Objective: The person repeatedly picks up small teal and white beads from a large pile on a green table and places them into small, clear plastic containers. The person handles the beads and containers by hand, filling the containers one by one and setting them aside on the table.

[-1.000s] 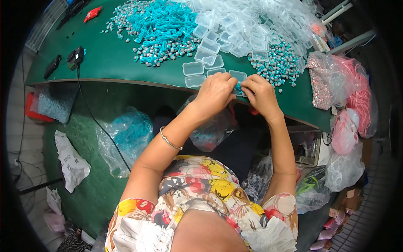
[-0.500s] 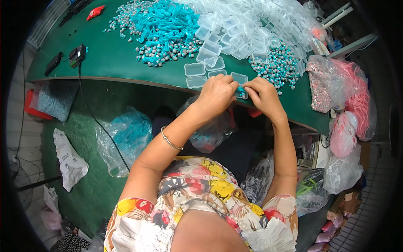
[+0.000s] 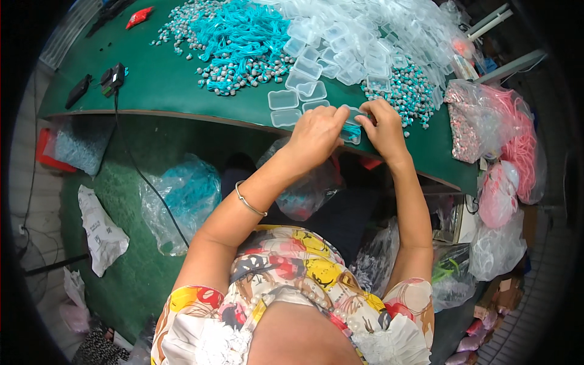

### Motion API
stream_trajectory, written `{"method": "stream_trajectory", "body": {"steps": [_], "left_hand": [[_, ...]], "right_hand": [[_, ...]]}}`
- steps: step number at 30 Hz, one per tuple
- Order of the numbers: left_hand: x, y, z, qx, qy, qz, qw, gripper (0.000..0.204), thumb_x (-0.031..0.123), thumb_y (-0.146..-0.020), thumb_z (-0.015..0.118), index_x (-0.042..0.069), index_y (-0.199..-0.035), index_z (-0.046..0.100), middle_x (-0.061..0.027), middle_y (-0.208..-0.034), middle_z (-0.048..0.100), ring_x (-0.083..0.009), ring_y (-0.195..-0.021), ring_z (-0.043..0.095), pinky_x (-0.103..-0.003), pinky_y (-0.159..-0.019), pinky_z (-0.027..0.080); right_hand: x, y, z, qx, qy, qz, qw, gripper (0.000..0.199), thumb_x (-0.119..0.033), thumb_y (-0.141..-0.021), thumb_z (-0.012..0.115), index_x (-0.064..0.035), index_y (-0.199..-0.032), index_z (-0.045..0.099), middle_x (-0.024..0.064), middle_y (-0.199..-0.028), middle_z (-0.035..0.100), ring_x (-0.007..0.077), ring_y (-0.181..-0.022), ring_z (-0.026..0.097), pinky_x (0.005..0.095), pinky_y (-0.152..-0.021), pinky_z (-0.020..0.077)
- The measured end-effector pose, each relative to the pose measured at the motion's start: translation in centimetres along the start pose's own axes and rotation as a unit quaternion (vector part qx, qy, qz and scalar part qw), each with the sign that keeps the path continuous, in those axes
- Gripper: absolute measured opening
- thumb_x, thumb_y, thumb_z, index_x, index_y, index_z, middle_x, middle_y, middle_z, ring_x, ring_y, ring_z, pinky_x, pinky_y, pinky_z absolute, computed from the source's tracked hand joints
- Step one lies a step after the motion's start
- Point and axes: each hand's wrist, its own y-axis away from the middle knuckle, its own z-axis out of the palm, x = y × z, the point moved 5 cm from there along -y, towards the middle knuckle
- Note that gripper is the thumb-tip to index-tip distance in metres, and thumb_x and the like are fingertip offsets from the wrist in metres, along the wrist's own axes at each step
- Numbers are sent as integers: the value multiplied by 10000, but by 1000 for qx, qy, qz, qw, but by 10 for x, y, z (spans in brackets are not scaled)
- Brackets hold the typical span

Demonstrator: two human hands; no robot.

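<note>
- My left hand [image 3: 316, 131] and right hand [image 3: 383, 128] meet just above frame centre, at the near edge of the green table [image 3: 176, 85].
- Fingers of both curl tight around a small clear plastic box [image 3: 351, 125] with turquoise cord inside.
- Just left: empty clear boxes [image 3: 285, 108].
- Farther, upper centre: pile of turquoise corded beads [image 3: 243, 42].
- Upper right: heap of clear boxes [image 3: 365, 36].
- Right edge: pink cord bags [image 3: 517, 158].

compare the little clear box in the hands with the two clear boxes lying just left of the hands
The box in the hands is held between both hands and has turquoise cord in it; the two boxes on the table lie untouched and look empty. The held one is largely hidden by fingers; those two show whole. All are small, clear, rounded plastic.
</note>
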Motion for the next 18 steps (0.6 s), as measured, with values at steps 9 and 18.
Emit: {"method": "stream_trajectory", "body": {"steps": [9,18], "left_hand": [[7,11,-2,49,-95,-8,994,358,199,-670,836,63,-933,635,-79,-825,579,-288,-838,595,-415,-683,442],[14,13,-8,87,-73,-3,994,431,160,-674,827,54,-1045,635,-84,-957,600,-287,-875,599,-409,-721,468]], "right_hand": [[-13,28,-5,96,-53,-60,992,156,-17,-802,741,-12,-942,674,137,-885,666,321,-799,657,385,-684,525],[-21,49,-2,121,-45,-92,987,256,1,-782,732,-22,-1033,686,155,-976,678,336,-902,667,400,-778,539]]}}
